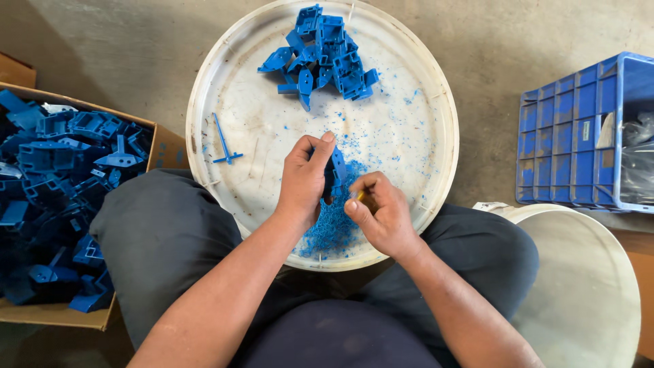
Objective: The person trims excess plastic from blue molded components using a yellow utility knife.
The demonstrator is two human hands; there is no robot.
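Observation:
My left hand [303, 178] grips a dark blue plastic part [335, 170] above the near side of a round white tray [436, 102]. Close against the part, my right hand [380, 212] pinches a small tool with a yellow tip [360, 195]. A heap of fine blue shavings [334, 228] lies on the tray right beneath both hands. At the tray's far side sits a pile of similar blue plastic parts [325, 51]. A thin blue sprue piece [223, 141] lies alone at the tray's left.
A cardboard box [160, 146] full of blue plastic parts stands at the left. A blue plastic crate [579, 129] is at the right, with a white round lid [579, 279] below it. My knees flank the tray on a concrete floor.

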